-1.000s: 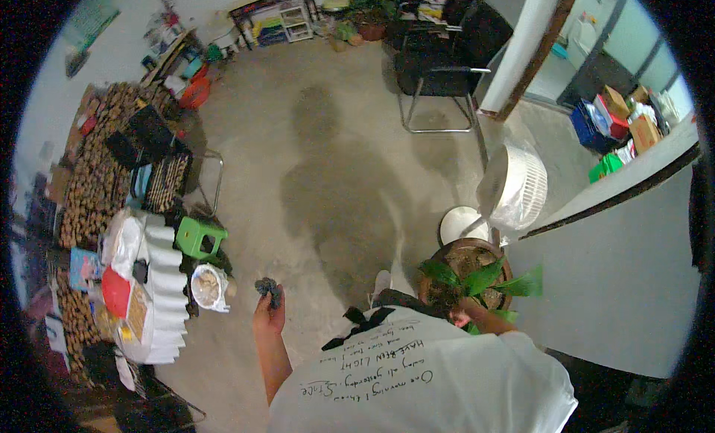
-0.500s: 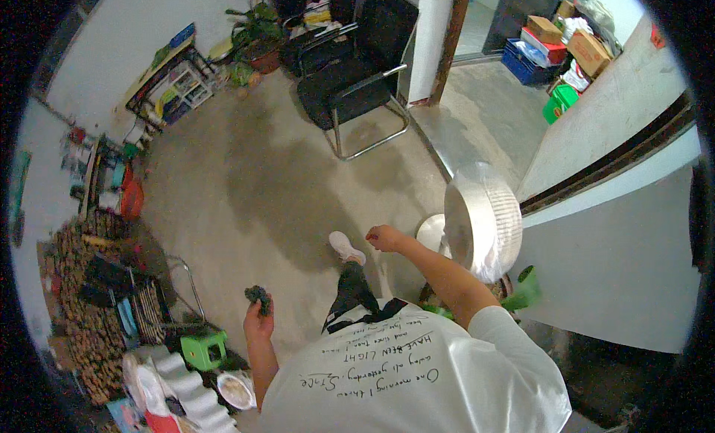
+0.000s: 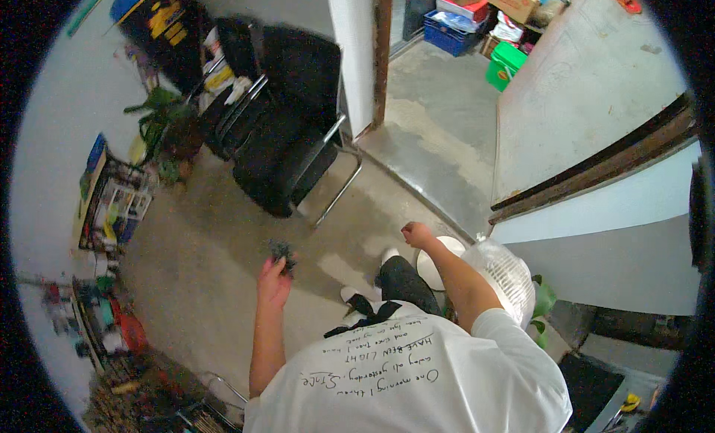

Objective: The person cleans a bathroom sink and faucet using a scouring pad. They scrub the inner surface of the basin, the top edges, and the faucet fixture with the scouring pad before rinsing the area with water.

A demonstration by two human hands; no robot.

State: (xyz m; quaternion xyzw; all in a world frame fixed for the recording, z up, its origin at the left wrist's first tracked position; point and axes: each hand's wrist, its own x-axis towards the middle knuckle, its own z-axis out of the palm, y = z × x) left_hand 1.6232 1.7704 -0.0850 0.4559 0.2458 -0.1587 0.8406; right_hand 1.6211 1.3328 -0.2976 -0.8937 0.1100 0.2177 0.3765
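Observation:
My left hand (image 3: 276, 282) is raised in front of me, its fingers closed around a dark, frizzy scouring ball (image 3: 281, 257). The ball sticks out past the fingertips, above the bare floor. My right hand (image 3: 418, 234) hangs ahead of my right leg with its fingers curled in, and nothing shows in it. Close by that hand is the round white base (image 3: 439, 263) of a standing fan (image 3: 497, 273), whose head is wrapped in clear plastic beside my right forearm.
A black chair (image 3: 287, 127) with metal legs stands ahead. To its right, a door sill (image 3: 417, 181) leads past an open door (image 3: 588, 83) toward a green bucket (image 3: 506, 65), a blue crate (image 3: 450, 36) and boxes. Potted plants (image 3: 158, 120) and a low shelf (image 3: 112, 202) line the left wall.
My view has turned left and moved forward, so the chair and doorway are nearer. My left hand has come up and inward with the scouring ball. The feet have stepped.

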